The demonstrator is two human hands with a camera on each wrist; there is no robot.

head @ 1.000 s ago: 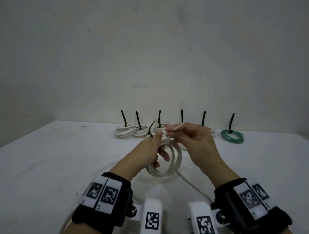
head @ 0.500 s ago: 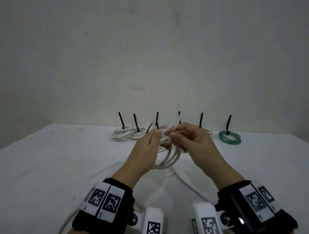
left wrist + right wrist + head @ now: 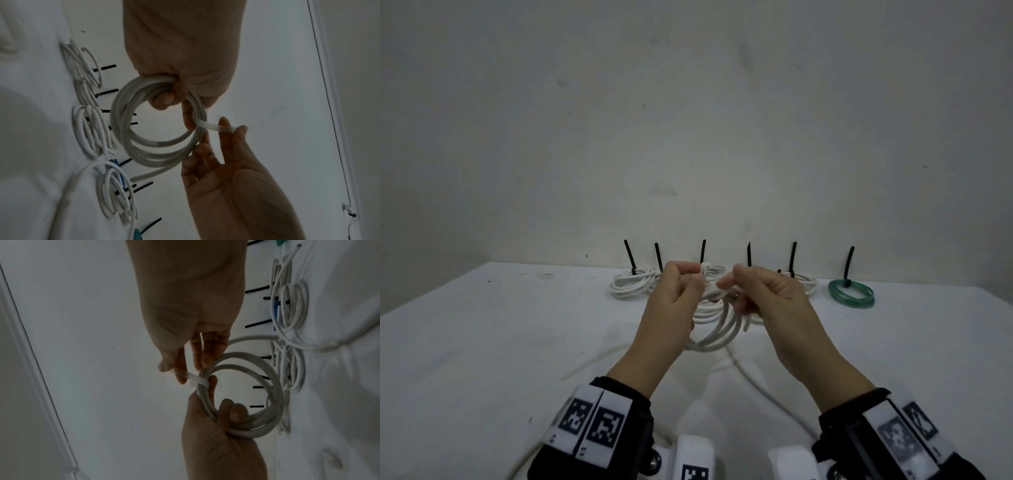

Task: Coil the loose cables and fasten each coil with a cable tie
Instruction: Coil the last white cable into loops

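The white cable coil (image 3: pixel 158 128) hung above the table (image 3: pixel 482 342), its bundle gripped in the curled fingers of the left hand (image 3: pixel 671 305). A white cable tie (image 3: pixel 213 127) was wrapped around the bundle just beside that grip, and its free tail pointed away from the coil toward the right hand (image 3: pixel 767 294), whose thumb and forefinger pinched it.

A row of tied coils (image 3: pixel 635 286) lies along the far edge of the table (image 3: pixel 482 342), ties upright; the end coil (image 3: pixel 851 294) sits nearest the far right corner, apart from the others; before the row, above mid-table, the held coil (image 3: pixel 717 329) hangs between left hand (image 3: pixel 671 308) and right hand (image 3: pixel 774 301); a loose cable (image 3: pixel 760 383) trails toward the near edge.
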